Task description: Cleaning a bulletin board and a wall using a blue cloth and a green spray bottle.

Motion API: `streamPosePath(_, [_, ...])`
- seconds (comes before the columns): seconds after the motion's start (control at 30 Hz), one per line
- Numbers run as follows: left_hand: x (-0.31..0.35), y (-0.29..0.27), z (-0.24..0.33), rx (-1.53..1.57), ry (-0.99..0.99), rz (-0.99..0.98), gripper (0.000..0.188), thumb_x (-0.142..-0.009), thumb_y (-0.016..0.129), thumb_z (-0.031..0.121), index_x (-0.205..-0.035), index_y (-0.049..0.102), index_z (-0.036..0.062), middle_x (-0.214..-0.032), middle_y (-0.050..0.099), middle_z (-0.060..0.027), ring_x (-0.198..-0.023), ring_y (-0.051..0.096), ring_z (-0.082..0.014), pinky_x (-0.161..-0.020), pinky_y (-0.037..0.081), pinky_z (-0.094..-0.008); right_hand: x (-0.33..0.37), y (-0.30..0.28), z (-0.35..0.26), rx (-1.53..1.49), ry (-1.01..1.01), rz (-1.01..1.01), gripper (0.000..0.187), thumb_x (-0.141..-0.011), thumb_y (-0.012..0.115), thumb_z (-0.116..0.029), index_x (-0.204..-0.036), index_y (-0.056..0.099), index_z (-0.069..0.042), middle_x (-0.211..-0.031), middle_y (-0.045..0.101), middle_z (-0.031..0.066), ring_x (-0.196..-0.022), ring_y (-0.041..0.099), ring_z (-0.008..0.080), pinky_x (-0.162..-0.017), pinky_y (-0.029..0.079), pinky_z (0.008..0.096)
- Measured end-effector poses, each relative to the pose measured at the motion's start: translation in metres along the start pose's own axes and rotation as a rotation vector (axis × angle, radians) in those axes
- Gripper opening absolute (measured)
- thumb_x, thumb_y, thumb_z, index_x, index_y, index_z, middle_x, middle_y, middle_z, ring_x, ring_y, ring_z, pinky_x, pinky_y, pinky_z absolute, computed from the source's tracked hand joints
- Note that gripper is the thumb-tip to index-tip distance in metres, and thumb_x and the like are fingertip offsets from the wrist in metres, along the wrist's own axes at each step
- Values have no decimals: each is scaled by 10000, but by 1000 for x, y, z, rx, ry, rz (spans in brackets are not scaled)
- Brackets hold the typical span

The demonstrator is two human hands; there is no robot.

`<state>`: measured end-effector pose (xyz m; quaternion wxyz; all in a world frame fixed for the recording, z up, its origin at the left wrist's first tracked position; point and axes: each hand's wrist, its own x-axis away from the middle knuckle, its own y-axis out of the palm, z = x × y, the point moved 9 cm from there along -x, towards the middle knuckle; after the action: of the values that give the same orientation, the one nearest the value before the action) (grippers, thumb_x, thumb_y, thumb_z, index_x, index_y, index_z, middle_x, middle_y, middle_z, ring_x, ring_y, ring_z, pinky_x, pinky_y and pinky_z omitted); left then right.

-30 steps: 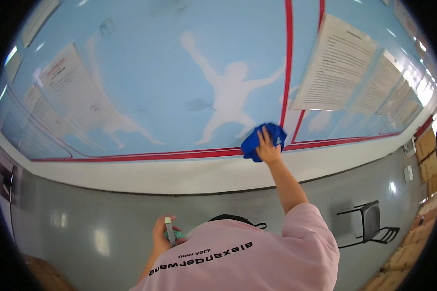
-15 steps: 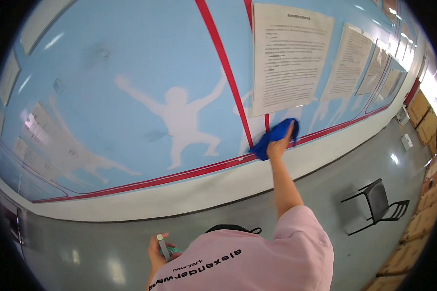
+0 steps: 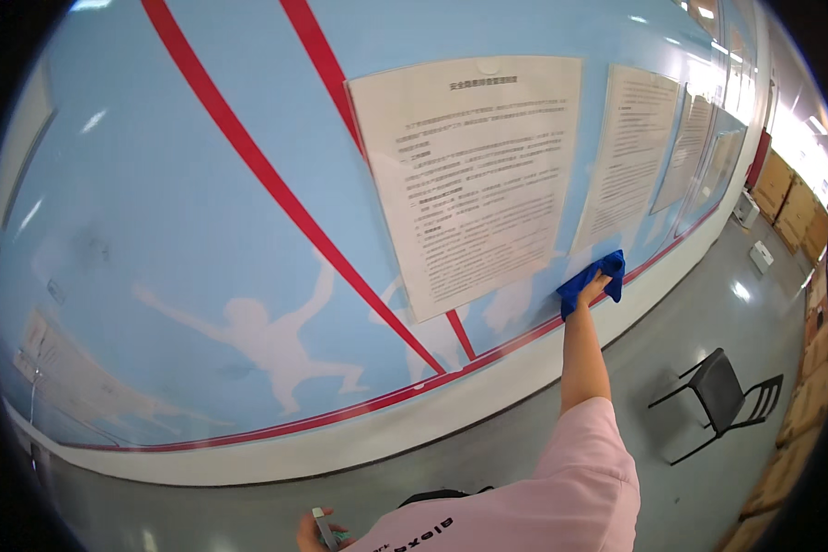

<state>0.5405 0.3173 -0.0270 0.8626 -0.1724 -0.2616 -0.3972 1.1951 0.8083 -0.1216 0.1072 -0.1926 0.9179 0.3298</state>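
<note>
My right hand (image 3: 595, 291) is stretched out to the light-blue wall (image 3: 488, 248). Its fingers are closed on a blue cloth (image 3: 575, 283), which lies against the wall's lower part, just above the red stripe (image 3: 515, 348). Low in the picture, in front of my pink shirt, my left hand (image 3: 309, 532) is wrapped round a thing with a pale grey bar-like top (image 3: 322, 526) and a bit of green beside it. Its lower part is hidden, so its kind cannot be made out.
Printed sheets hang on the wall, the large one (image 3: 478, 175) left of my right hand and another sheet (image 3: 626, 152) above it. A black chair (image 3: 718, 391) stands on the grey floor (image 3: 658, 460) at the right. Cardboard boxes (image 3: 782, 469) line the far right.
My right hand has moved right along the wall with the blue cloth, past the large sheet's lower edge. The view has shifted, and my left hand now sits lower in the picture.
</note>
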Motion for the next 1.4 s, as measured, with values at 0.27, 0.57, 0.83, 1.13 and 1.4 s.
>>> streamPosePath(0.27, [39,24,-1,117,30,-20,316,-901,581,234,-1189,565,107,-773,530,-27,-624,525,-126,-567,440,-262,-49,-32,-3,110,116,81,250,-991,458,-168,-1198,464,-29,-1158,545,115,-1035,545,249,-915,448,371])
streamPosePath(0.57, [60,-17,-63,-91,306,45,493,-723,723,145,-1176,536,95,-907,525,-43,-662,537,-143,-560,466,-281,224,93,-203,247,-12,-360,823,-726,493,91,-1479,175,-1,-1517,165,267,-1421,147,382,-1167,81,433])
streamPosePath(0.83, [203,9,-89,-24,274,372,310,-895,625,166,-1194,570,102,-859,552,-39,-632,468,-91,-570,408,-261,392,117,-233,235,-797,-1736,630,-750,603,-126,-1356,496,-261,-1435,401,134,-1251,431,377,-1054,346,493])
streamPosePath(1.13, [226,6,-157,-8,418,295,735,-572,872,195,-1200,501,103,-1061,566,-64,-792,590,-153,-538,466,-232,405,230,-404,63,-1225,-1504,557,-868,479,-86,-1383,464,-298,-1396,437,190,-1215,477,360,-1096,309,438])
streamPosePath(1.4, [229,40,-163,150,522,278,758,-518,888,219,-1171,525,96,-986,565,-46,-772,602,-172,-556,463,-250,313,355,-593,175,-1545,-847,583,-832,489,-146,-1396,453,-292,-1503,357,-68,-1274,474,203,-1123,239,441])
